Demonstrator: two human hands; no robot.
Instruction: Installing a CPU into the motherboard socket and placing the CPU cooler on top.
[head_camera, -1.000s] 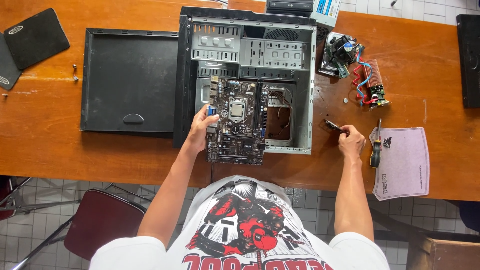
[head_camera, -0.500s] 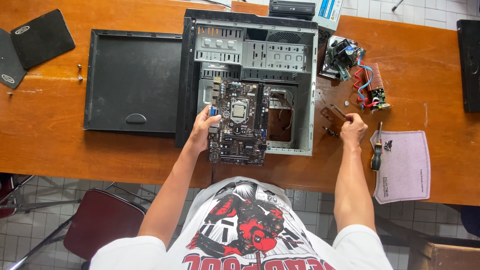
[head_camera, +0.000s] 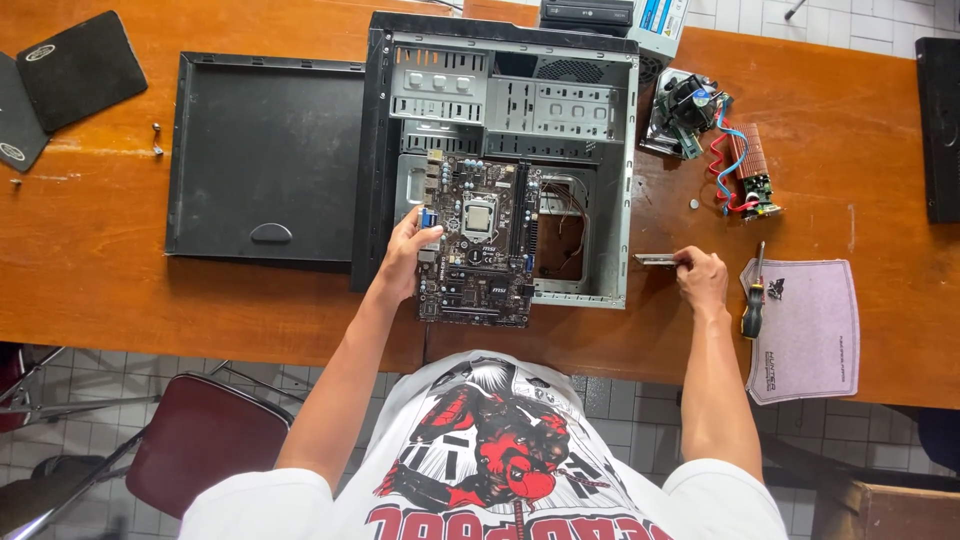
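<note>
An open computer case (head_camera: 505, 100) lies on the wooden table (head_camera: 90, 260). A dark motherboard (head_camera: 480, 240) rests half inside the case, its near edge sticking out over the case's front rim. My left hand (head_camera: 408, 255) grips the motherboard's left edge. My right hand (head_camera: 700, 275) sits on the table just right of the case and holds a thin metal plate (head_camera: 655, 260) by one end, level and pointing toward the case wall.
The black side panel (head_camera: 265, 150) lies left of the case. A screwdriver (head_camera: 753, 300) rests on a grey mouse pad (head_camera: 810, 325) to the right. A cooler fan (head_camera: 685, 110) and a small card with red and blue cables (head_camera: 745, 170) lie at far right. A chair (head_camera: 200, 440) stands below.
My right hand moved left from beside the mouse pad toward the case and now holds the thin metal plate. My left hand stayed on the motherboard.
</note>
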